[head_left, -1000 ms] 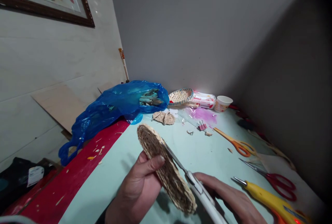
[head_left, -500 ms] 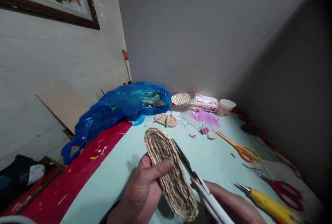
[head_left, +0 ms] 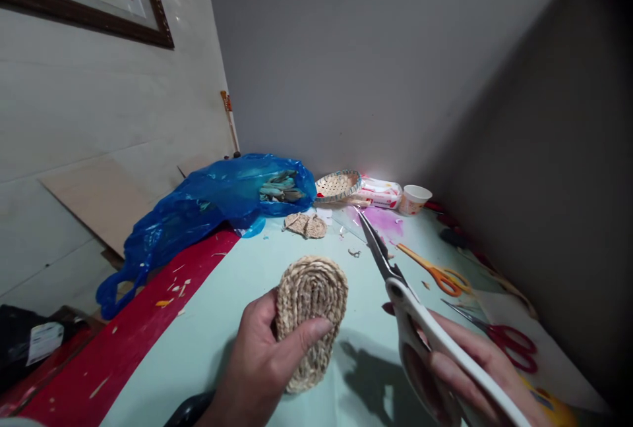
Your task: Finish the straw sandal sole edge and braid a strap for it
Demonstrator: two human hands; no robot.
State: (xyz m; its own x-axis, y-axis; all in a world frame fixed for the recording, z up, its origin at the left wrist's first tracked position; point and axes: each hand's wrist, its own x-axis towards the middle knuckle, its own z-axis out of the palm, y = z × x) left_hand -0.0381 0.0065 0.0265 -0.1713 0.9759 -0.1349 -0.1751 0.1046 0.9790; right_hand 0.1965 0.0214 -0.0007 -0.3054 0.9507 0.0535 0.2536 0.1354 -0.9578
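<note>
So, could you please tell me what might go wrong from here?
The left hand has its thumb across the woven oval, so the white scissors in the right hand might nick that thumb. Cutting too deep could make the oval unravel. The right hand could bump the red scissors nearby.

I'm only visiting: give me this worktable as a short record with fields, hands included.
left hand: the person's left hand grips an oval woven piece, thumb across its face
right hand: the right hand holds white-handled scissors, apart from that piece
far side: blue plastic bag, shallow basket, paper cup
right side: orange-handled scissors, red-handled scissors
</note>
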